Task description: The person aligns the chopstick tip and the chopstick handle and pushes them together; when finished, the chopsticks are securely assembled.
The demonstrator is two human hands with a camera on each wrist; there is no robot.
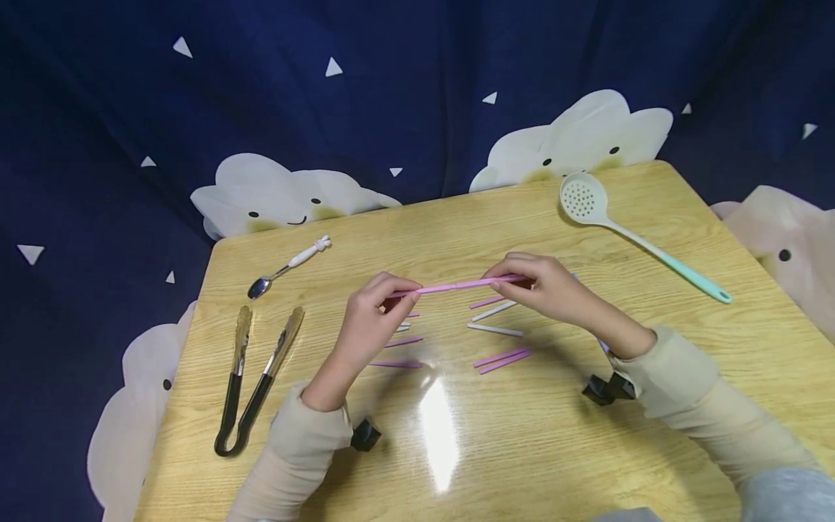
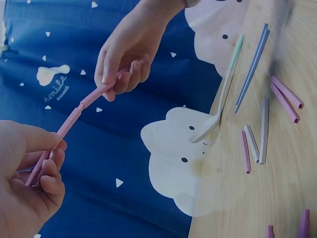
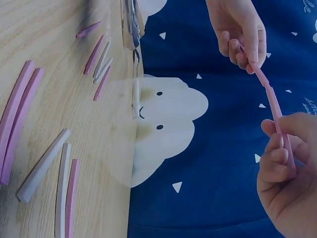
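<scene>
Above the table, my left hand (image 1: 364, 317) pinches one pink square-sided stick piece (image 2: 68, 124) between thumb and fingers. My right hand (image 1: 548, 288) grips a second pink stick piece (image 1: 479, 283) the same way. The two pieces meet end to end in a nearly straight line, and a narrower neck shows at the joint in both wrist views. Whether they are fully joined cannot be told. Beneath the hands lie more pieces: pink sticks (image 1: 501, 360) and white sticks (image 1: 496, 330) on the right, and pink sticks (image 1: 396, 365) with a white one on the left.
Metal tongs with black handles (image 1: 230, 413) lie spread at the left, below a spoon with a white handle (image 1: 303, 256). A white slotted skimmer with a mint handle (image 1: 642, 243) lies at the right back. Blue sticks (image 2: 252, 67) rest beneath my right arm. A dark curtain (image 1: 417, 87) hangs behind the table.
</scene>
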